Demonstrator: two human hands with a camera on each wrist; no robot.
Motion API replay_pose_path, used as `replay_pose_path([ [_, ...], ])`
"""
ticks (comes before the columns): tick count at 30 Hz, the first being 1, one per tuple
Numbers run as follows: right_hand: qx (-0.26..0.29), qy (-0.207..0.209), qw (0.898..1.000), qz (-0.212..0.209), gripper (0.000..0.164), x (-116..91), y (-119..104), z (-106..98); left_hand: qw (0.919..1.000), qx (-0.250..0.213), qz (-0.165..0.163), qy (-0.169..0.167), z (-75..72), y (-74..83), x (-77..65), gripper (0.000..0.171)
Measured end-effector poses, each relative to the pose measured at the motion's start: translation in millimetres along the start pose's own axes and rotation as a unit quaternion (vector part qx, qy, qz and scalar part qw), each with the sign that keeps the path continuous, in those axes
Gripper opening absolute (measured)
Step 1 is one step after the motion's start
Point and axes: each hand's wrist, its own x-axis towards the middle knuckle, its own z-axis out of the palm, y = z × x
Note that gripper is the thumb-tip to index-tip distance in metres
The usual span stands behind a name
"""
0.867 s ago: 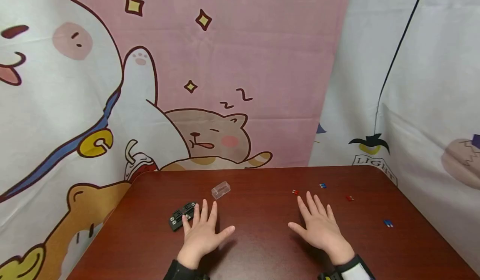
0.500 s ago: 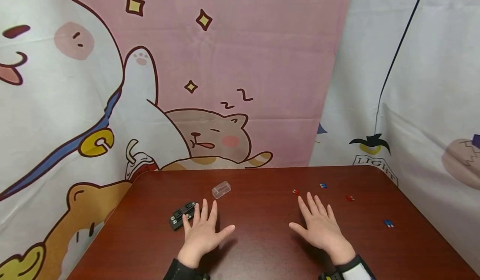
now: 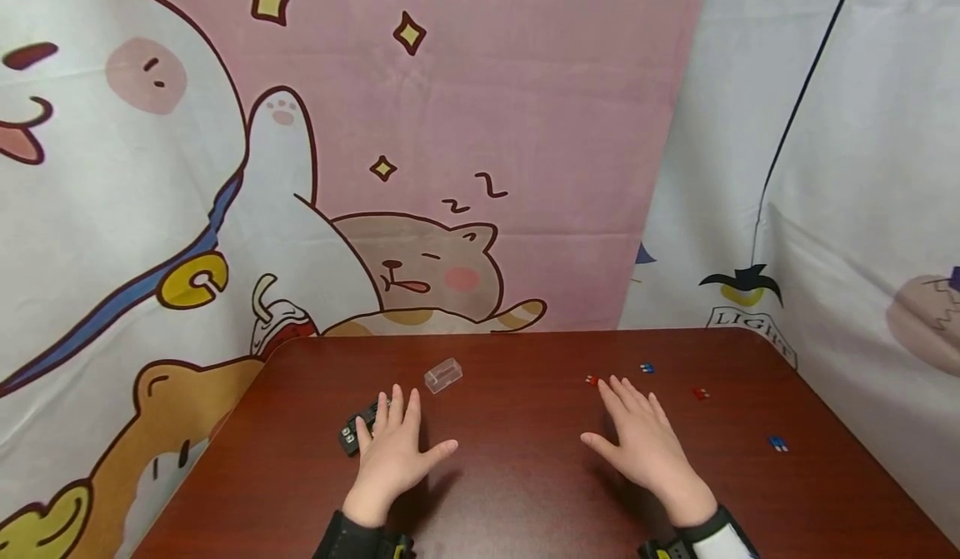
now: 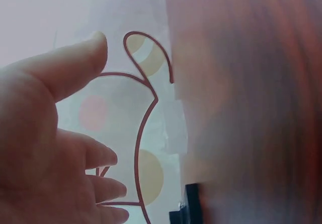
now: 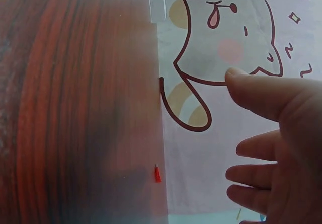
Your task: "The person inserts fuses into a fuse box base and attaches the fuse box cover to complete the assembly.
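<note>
My left hand (image 3: 393, 459) hovers over the table with fingers spread, holding nothing. Its fingers partly hide a black fuse block (image 3: 348, 439) with metal terminals, whose end (image 4: 192, 204) shows in the left wrist view. Beyond that hand lies a clear plastic cover (image 3: 443, 376). My right hand (image 3: 648, 451), also holding nothing, is held above the table with fingers extended and thumb apart. Just past its fingertips is a small red blade fuse (image 3: 592, 380). A blue fuse (image 3: 647, 367), another red fuse (image 3: 701, 393) and another blue fuse (image 3: 777, 443) lie farther back and to the right.
The brown wooden table (image 3: 517, 492) ends in a straight far edge with rounded corners. Right behind it hangs a cartoon-printed cloth (image 3: 525, 126). Dark wrist straps with devices (image 3: 356, 538) sit on both wrists.
The left hand has shifted slightly left and up, covering more of the fuse block. The right hand's fingers have drawn closer together and tilted a little. The objects on the table stay put.
</note>
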Motion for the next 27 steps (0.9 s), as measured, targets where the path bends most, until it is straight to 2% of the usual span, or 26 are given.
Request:
replay_pose_path([
  [6,0.019,0.023,0.999,-0.019,0.072,1.2,1.3,0.6,0.9997,0.002,-0.009,0.024,-13.3,-15.2,2.0,0.099],
  [14,0.038,0.040,0.998,-0.023,0.066,5.4,2.8,3.0,0.9991,-0.008,-0.001,0.042,-27.2,-50.2,7.2,0.096],
  [19,0.051,0.018,0.998,-0.012,0.062,8.2,-1.4,3.8,0.9993,-0.016,-0.020,0.029,-30.9,-66.8,13.8,0.093],
  [27,0.065,-0.004,0.998,-0.014,0.061,11.8,-10.8,11.9,0.9987,-0.014,-0.050,0.002,-32.7,-83.4,22.3,0.090],
])
